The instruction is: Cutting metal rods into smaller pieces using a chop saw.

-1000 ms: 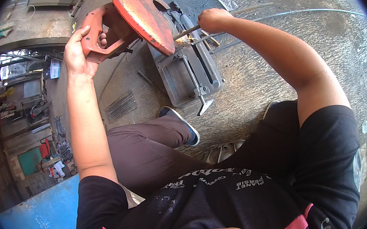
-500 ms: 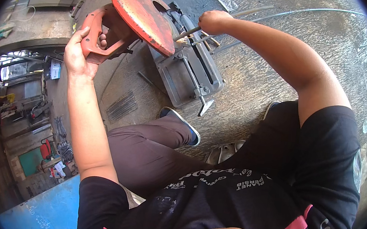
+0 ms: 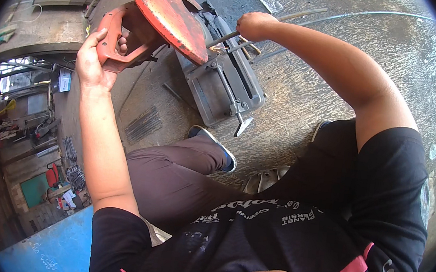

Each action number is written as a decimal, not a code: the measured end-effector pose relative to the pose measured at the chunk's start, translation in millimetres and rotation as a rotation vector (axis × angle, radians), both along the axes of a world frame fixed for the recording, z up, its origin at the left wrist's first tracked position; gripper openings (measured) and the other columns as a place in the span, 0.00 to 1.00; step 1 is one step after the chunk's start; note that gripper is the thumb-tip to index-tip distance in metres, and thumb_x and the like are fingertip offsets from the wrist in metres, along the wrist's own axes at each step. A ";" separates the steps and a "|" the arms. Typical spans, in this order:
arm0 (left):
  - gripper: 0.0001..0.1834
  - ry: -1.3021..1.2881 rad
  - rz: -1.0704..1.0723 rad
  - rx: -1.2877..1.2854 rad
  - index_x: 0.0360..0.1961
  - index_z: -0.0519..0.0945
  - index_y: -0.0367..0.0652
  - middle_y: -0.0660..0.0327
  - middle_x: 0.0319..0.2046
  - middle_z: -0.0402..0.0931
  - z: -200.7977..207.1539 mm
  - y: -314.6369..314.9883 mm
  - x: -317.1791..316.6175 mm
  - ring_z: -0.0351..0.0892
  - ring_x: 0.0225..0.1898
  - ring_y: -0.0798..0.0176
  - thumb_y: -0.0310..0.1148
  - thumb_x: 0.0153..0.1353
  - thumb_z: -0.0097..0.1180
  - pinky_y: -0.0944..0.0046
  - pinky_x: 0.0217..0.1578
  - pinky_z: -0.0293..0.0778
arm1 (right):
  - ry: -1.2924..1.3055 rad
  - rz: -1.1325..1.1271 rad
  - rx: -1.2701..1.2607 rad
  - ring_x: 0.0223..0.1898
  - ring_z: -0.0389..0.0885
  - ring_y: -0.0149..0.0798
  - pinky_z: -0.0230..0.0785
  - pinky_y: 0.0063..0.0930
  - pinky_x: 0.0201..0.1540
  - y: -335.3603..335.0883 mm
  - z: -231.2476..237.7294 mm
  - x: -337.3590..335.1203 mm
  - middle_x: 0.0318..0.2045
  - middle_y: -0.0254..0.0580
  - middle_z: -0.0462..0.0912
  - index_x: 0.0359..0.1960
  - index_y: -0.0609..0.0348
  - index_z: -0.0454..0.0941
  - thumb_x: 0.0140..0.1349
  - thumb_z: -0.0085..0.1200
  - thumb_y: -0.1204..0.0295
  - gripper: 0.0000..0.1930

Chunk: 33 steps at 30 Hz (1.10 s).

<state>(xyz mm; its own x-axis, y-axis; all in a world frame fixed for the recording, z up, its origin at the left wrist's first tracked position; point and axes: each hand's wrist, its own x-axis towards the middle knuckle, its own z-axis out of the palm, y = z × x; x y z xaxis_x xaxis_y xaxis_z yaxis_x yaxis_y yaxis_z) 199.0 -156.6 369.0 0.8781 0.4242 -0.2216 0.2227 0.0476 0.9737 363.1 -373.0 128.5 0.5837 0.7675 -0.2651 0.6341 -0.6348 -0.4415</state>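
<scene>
My left hand (image 3: 95, 62) is wrapped round the orange loop handle (image 3: 112, 40) of a chop saw. The saw's worn orange blade guard (image 3: 169, 14) tilts over its grey base (image 3: 222, 91), which has a clamp screw with a crank (image 3: 240, 122) on its near side. My right hand (image 3: 256, 27) is closed round a thin metal rod (image 3: 224, 40), beyond the saw on the right. One end of the rod runs in at the guard's lower edge; the other extends behind my hand. A small orange-bright spot shows by the guard's lower edge. The blade itself is hidden by the guard.
Short cut rods (image 3: 144, 124) lie on the floor left of the saw. A long thin rod (image 3: 369, 14) curves away at the far right, near a clear plastic piece (image 3: 268, 0). My shoe (image 3: 222, 149) is close to the base. A blue panel (image 3: 52, 246) stands at lower left.
The saw's guard and handle sit very slightly higher in the view. My left hand stays on the handle, and my right hand keeps its place on the rod.
</scene>
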 end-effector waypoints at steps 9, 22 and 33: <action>0.22 0.000 0.005 -0.011 0.52 0.66 0.27 0.45 0.36 0.75 -0.8 2.2 1.1 0.76 0.32 0.58 0.34 0.62 0.42 0.63 0.36 0.75 | 0.025 -0.066 -0.021 0.48 0.78 0.48 0.67 0.40 0.51 -6.8 20.0 -5.8 0.45 0.49 0.79 0.45 0.59 0.78 0.56 0.42 0.70 0.18; 0.22 -0.029 -0.021 0.024 0.52 0.66 0.27 0.45 0.36 0.74 -0.7 0.8 -0.8 0.76 0.32 0.59 0.35 0.62 0.43 0.64 0.35 0.75 | -0.015 -0.057 -0.014 0.49 0.77 0.45 0.68 0.39 0.51 -10.2 29.5 -7.7 0.46 0.46 0.79 0.43 0.56 0.79 0.57 0.41 0.67 0.17; 0.16 -0.014 -0.002 0.057 0.46 0.70 0.33 0.53 0.32 0.75 0.3 -4.1 -1.2 0.75 0.31 0.62 0.33 0.61 0.45 0.65 0.34 0.74 | -0.100 -0.015 -0.047 0.48 0.77 0.46 0.69 0.41 0.49 -17.3 9.0 11.4 0.45 0.46 0.79 0.43 0.55 0.79 0.58 0.41 0.67 0.16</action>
